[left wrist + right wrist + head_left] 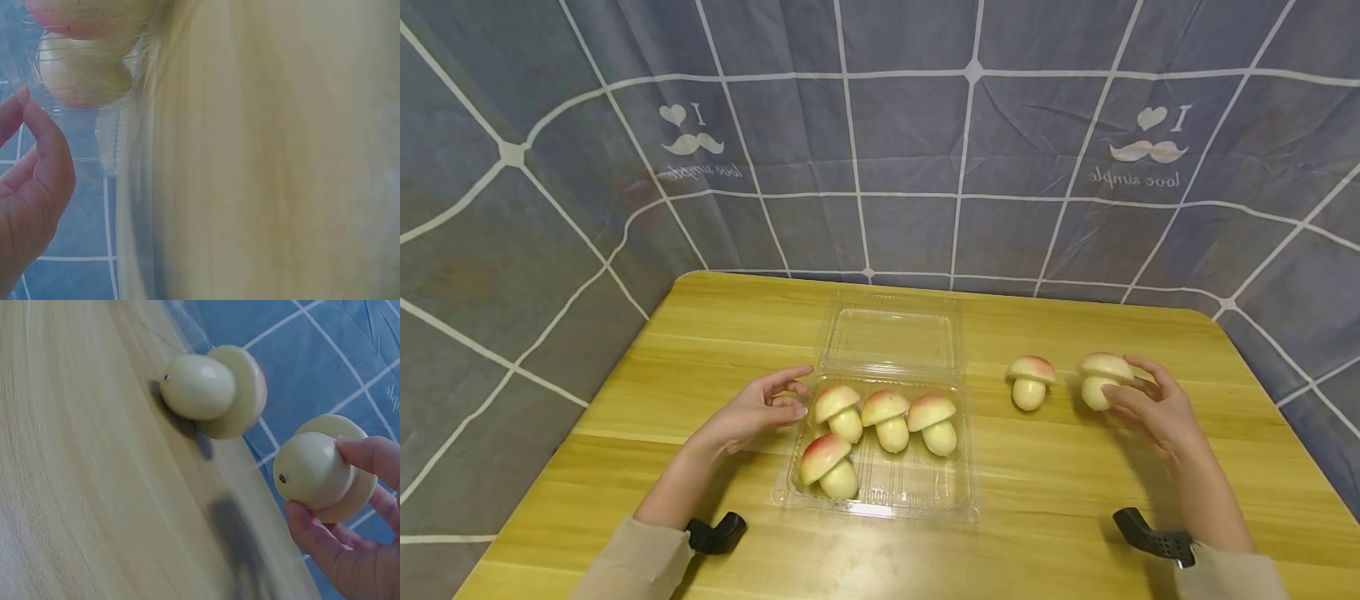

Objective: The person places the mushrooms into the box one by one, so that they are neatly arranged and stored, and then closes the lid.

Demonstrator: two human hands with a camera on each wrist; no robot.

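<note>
At the right, my right hand (1157, 408) grips a toy mushroom (1102, 371) by its stem, and the right wrist view shows the held mushroom (315, 469) raised off the table with thumb and fingers around it. Left of it stands another toy mushroom (1030, 383) with a reddish cap. A clear plastic clamshell box (917, 492) lies with its lid folded back, several toy mushrooms (891, 421) inside it. Beside the box's left rim is my left hand (760, 412), its fingers loosely bent and the thumb near the rim; whether it touches the plastic is unclear.
All of this is on a wood-grain table (722, 333). The box's see-through lid (891, 337) lies toward the back. Behind and to both sides hangs a blue-grey cloth (910, 142) with white grid lines.
</note>
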